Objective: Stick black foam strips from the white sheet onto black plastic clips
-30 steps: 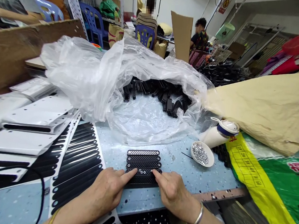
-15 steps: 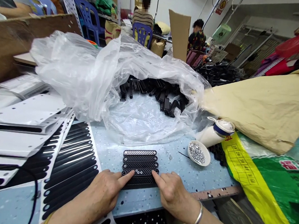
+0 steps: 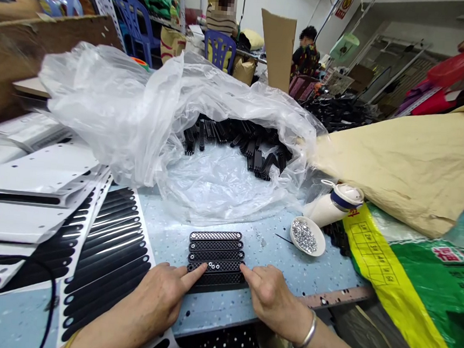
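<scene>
Several black bars with a diamond-mesh top and small metal rings at their ends lie side by side in a stack on the blue speckled table. On one of the nearer bars rest several small silver rings. My left hand points its index finger onto that bar, just left of the loose rings; its other fingers are curled, holding nothing. My right hand has its index fingertip at the right end of the same bar, its other fingers bent. A white bowl full of small silver rings stands to the right.
Behind the bars lies a clear plastic bag holding many black bars. A white lidded bottle leans by the bowl. Sheets of black strips and white panels cover the left. Two people sit in the background; another person's arm shows far left.
My right index fingertip has shifted slightly right, to the bar's end. My left hand stays nearly in place, and the view has moved a little.
</scene>
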